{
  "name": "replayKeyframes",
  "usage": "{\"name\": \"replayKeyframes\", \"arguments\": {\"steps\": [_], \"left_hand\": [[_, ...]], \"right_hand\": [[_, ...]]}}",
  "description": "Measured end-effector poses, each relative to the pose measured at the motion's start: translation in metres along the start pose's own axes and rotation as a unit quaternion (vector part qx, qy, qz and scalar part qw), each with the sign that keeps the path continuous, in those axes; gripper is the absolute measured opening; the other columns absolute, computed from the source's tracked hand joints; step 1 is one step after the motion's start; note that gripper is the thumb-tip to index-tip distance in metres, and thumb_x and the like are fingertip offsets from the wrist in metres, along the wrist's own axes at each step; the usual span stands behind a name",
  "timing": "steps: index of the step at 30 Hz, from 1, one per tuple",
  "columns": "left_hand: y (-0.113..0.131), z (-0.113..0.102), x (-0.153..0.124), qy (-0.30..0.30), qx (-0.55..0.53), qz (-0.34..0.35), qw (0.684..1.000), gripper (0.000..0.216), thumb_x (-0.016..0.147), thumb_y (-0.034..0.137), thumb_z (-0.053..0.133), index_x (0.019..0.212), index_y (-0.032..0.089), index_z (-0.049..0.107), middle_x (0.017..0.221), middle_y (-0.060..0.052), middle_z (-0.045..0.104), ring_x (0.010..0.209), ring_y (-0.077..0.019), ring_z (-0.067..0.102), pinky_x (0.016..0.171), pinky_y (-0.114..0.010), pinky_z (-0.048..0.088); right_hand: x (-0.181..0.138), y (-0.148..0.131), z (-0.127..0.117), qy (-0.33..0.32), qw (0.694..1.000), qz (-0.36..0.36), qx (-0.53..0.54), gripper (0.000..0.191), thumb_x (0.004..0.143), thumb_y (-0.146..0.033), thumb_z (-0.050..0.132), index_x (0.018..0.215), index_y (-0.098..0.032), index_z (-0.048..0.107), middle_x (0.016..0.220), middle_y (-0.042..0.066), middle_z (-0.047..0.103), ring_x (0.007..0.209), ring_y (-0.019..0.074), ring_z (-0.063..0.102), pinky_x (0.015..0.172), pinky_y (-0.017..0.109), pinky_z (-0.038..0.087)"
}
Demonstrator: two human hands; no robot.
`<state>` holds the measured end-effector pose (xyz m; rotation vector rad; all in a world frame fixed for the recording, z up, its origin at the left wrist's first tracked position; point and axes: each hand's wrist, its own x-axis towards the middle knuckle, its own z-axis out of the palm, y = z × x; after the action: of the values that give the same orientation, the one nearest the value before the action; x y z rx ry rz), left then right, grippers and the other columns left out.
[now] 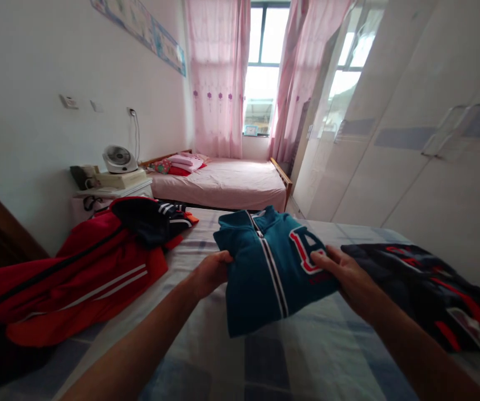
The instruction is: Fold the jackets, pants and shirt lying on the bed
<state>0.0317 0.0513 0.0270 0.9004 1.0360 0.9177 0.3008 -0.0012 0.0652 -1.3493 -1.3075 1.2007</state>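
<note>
A folded teal zip jacket (260, 273) with a red and white letter on its chest is held up just above the checked bedspread (307, 356). My left hand (210, 272) is closed on the jacket's left edge. At the right edge, my right hand (346, 275) grips it with the thumb lying over the letter. The jacket's zip faces up and runs from collar to hem.
A red jacket with white stripes (77, 273) and a dark garment (148, 220) lie on the bed's left. A dark garment with red marks (436, 289) lies at the right. Beyond stand a second bed (231, 184), a fan on a side table (118, 160) and white wardrobe doors (411, 139).
</note>
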Motion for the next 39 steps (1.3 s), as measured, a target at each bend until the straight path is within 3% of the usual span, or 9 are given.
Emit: {"name": "replayKeyframes", "arguments": {"steps": [3,5,7,10,14,18,22,29,39], "left_hand": [[-0.018,-0.006,0.011,0.039,0.148,0.008,0.988,0.028,0.065,0.013,0.052,0.091,0.011,0.063,0.075,-0.008,0.067,0.076,-0.0239,0.065,0.073,-0.036,0.048],[-0.022,-0.008,0.010,0.093,0.256,0.068,0.960,0.043,0.071,0.014,0.051,0.113,0.014,0.056,0.098,-0.011,0.066,0.100,-0.0266,0.060,0.087,-0.039,0.044],[-0.018,-0.003,0.004,0.135,0.408,0.190,0.883,0.047,0.077,0.016,0.049,0.124,0.016,0.050,0.117,-0.012,0.059,0.114,-0.0257,0.051,0.097,-0.041,0.038],[-0.005,0.021,-0.003,0.120,0.579,0.362,0.721,0.039,0.085,0.022,0.045,0.122,0.015,0.053,0.128,-0.012,0.053,0.120,-0.0236,0.047,0.104,-0.040,0.035],[-0.010,0.050,0.004,0.073,0.631,0.406,0.657,0.040,0.089,0.033,0.044,0.127,0.021,0.052,0.141,-0.009,0.043,0.133,-0.0252,0.034,0.109,-0.046,0.028],[-0.047,0.043,0.023,0.070,0.655,0.363,0.659,0.047,0.090,0.042,0.041,0.133,0.024,0.045,0.144,-0.009,0.039,0.135,-0.0272,0.030,0.109,-0.053,0.025],[-0.069,0.027,0.035,0.085,0.640,0.358,0.675,0.050,0.092,0.041,0.035,0.138,0.021,0.039,0.146,-0.009,0.036,0.137,-0.0232,0.026,0.112,-0.049,0.021],[-0.069,0.027,0.042,0.149,0.608,0.333,0.705,0.056,0.090,0.044,0.037,0.136,0.012,0.042,0.146,-0.013,0.035,0.138,-0.0262,0.023,0.113,-0.050,0.018],[-0.074,-0.004,0.068,0.217,0.489,0.255,0.805,0.056,0.091,0.041,0.029,0.134,0.007,0.041,0.143,-0.015,0.039,0.136,-0.0226,0.028,0.113,-0.039,0.021]], "right_hand": [[-0.017,0.038,-0.019,-0.008,0.988,0.054,-0.143,0.049,0.075,-0.053,0.056,0.109,-0.017,0.056,0.093,0.009,0.069,0.080,0.0237,0.067,0.069,0.035,0.054],[-0.021,0.055,-0.031,0.044,0.967,0.042,-0.246,0.052,0.074,-0.053,0.054,0.111,-0.016,0.056,0.095,0.011,0.068,0.082,0.0249,0.066,0.070,0.037,0.053],[-0.019,0.058,-0.038,0.114,0.947,-0.009,-0.302,0.053,0.077,-0.053,0.050,0.114,-0.016,0.055,0.106,0.014,0.065,0.093,0.0264,0.063,0.077,0.039,0.052],[-0.008,0.040,-0.029,0.158,0.923,-0.102,-0.336,0.053,0.083,-0.051,0.044,0.123,-0.017,0.051,0.125,0.014,0.056,0.113,0.0264,0.054,0.092,0.041,0.045],[0.016,0.026,0.008,0.117,0.886,-0.209,-0.397,0.052,0.088,-0.047,0.038,0.133,-0.019,0.044,0.139,0.010,0.045,0.129,0.0231,0.039,0.107,0.043,0.031],[0.037,0.058,0.034,0.032,0.857,-0.170,-0.485,0.055,0.089,-0.048,0.039,0.137,-0.021,0.042,0.147,0.008,0.035,0.137,0.0251,0.024,0.110,0.046,0.022],[0.047,0.089,0.034,0.028,0.851,-0.134,-0.508,0.058,0.090,-0.050,0.035,0.140,-0.020,0.038,0.150,0.007,0.028,0.138,0.0253,0.022,0.110,0.047,0.021],[0.061,0.095,0.016,0.066,0.874,-0.093,-0.472,0.066,0.089,-0.052,0.033,0.141,-0.010,0.035,0.146,0.014,0.034,0.135,0.0246,0.029,0.110,0.044,0.023],[0.067,0.101,0.008,0.082,0.910,-0.077,-0.400,0.064,0.089,-0.048,0.034,0.135,-0.004,0.042,0.141,0.016,0.041,0.132,0.0240,0.034,0.112,0.040,0.021]]}}
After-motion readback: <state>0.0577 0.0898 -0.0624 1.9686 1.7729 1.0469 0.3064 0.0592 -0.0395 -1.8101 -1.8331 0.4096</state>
